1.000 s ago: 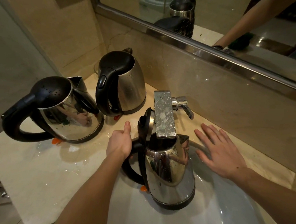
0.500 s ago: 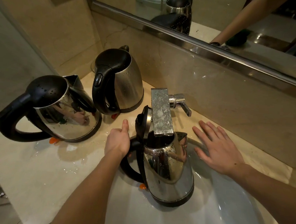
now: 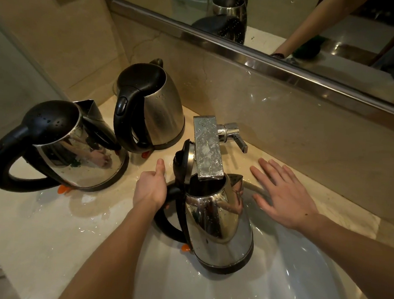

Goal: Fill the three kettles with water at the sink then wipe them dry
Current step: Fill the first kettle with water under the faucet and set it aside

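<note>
- Now, at the far left, the left kettle [image 3: 58,144] is standing on the wet counter [image 3: 34,231], lid closed, with its handle pointing toward the left edge.
- Just behind it and to the right, the back kettle [image 3: 157,109] is standing upright too, lid closed, near the wall.
- The left hand [image 3: 151,188] is gripping the black handle of the third kettle [image 3: 219,221], with fingers curled round it and thumb pointing up.
- This third kettle is being held in the sink [image 3: 287,284], with its lid standing open and its mouth directly under the end of the spout [image 3: 207,147]. Its handle is facing left and its beak right.
- I am not seeing a clear stream of water, so I cannot tell if the tap is running.
- The lever [image 3: 235,138] is sticking out to the right of the spout base, just beyond the fingertips of the right hand [image 3: 286,197].
- The right hand is lying flat and open at the sink rim, holding nothing. It is the hand nearer to the lever, so I am judging that working the tap belongs to it, by reaching forward and a little left.
</note>
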Motion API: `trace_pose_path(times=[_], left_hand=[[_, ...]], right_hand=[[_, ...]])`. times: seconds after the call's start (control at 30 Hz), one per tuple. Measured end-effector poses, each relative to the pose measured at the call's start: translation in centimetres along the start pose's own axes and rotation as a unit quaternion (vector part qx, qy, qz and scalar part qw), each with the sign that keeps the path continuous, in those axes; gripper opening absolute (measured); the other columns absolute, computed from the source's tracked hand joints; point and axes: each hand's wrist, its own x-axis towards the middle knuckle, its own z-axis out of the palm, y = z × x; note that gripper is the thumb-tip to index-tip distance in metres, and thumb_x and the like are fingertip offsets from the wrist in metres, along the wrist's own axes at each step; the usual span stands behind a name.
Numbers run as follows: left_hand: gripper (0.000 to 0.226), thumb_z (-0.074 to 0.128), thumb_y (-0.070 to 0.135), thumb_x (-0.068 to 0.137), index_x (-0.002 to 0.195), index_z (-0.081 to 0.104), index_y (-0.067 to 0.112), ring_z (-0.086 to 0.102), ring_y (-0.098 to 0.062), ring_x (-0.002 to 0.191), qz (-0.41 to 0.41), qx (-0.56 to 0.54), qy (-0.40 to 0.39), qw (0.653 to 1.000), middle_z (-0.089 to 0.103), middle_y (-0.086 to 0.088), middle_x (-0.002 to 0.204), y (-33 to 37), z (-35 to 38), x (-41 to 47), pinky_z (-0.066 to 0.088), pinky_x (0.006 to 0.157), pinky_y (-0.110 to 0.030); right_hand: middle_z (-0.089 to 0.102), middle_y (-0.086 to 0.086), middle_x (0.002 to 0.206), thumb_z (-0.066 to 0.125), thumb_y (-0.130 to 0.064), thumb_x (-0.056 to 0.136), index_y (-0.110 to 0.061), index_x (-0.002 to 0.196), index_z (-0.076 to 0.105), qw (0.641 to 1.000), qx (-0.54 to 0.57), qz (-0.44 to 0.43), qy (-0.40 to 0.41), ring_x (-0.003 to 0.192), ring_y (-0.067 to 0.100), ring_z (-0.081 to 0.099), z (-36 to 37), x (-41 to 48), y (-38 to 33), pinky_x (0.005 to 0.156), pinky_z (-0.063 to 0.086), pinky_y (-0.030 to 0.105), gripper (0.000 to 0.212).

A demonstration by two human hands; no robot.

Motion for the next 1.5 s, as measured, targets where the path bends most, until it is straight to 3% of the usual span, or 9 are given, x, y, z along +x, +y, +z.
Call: trace_pose_path(times=[0.2,0.5,0.7,1.03,1.23,1.5], left_hand=[[0.060,0.027,0.055,0.103,0.065,0.041,0.011,0.051,-0.026,0.066,-0.005,-0.003,-0.001,1.000,0.046,-0.010,0.065,-0.06,0.01,0.05,0.047,0.080,-0.043],[0.060,0.027,0.055,0.103,0.066,0.042,0.011,0.051,-0.025,0.064,-0.005,-0.004,-0.004,1.000,0.046,-0.009,0.064,-0.12,-0.01,0.11,0.043,0.072,-0.039],[0.060,0.027,0.057,0.102,0.065,0.042,0.012,0.052,-0.026,0.066,-0.009,-0.003,0.000,1.000,0.047,-0.009,0.064,-0.23,0.01,0.14,0.047,0.082,-0.044],[0.060,0.027,0.055,0.103,0.064,0.041,0.012,0.049,-0.024,0.064,-0.001,-0.004,0.002,1.000,0.045,-0.007,0.062,-0.03,-0.03,-0.05,0.044,0.078,-0.041],[0.060,0.027,0.057,0.102,0.064,0.043,0.012,0.056,-0.028,0.069,-0.009,-0.009,-0.001,1.000,0.048,-0.008,0.063,-0.20,0.04,0.20,0.049,0.083,-0.045],[0.059,0.026,0.054,0.103,0.064,0.042,0.013,0.048,-0.023,0.062,0.004,-0.003,0.002,1.000,0.044,-0.006,0.061,-0.04,0.08,-0.03,0.041,0.073,-0.038]], right_hand=[[0.012,0.001,0.163,0.001,-0.067,0.092,-0.031,0.156,0.013,1.000,0.003,-0.001,0.000,0.150,0.020,0.009,0.07,0.02,0.01,0.119,0.008,0.043,0.074],[0.017,0.003,0.163,0.004,-0.066,0.093,-0.029,0.155,0.015,1.000,-0.002,0.004,-0.003,0.150,0.022,0.013,0.03,0.01,-0.01,0.118,0.010,0.043,0.072],[0.016,0.002,0.163,0.013,-0.064,0.095,-0.030,0.155,0.015,1.000,-0.001,0.004,0.000,0.150,0.021,0.013,0.07,-0.04,0.00,0.120,0.013,0.044,0.069],[0.008,0.001,0.164,-0.002,-0.068,0.092,-0.032,0.156,0.007,1.000,0.003,0.001,-0.001,0.151,0.019,0.005,0.14,0.02,0.00,0.121,0.010,0.045,0.074],[0.011,0.002,0.163,0.001,-0.067,0.093,-0.031,0.156,0.010,1.000,-0.001,0.000,-0.002,0.150,0.020,0.007,0.10,0.04,-0.02,0.120,0.009,0.043,0.073],[0.009,0.001,0.164,0.002,-0.067,0.093,-0.031,0.156,0.008,1.000,-0.002,0.001,-0.002,0.150,0.019,0.006,0.17,0.02,0.03,0.120,0.008,0.043,0.072]])
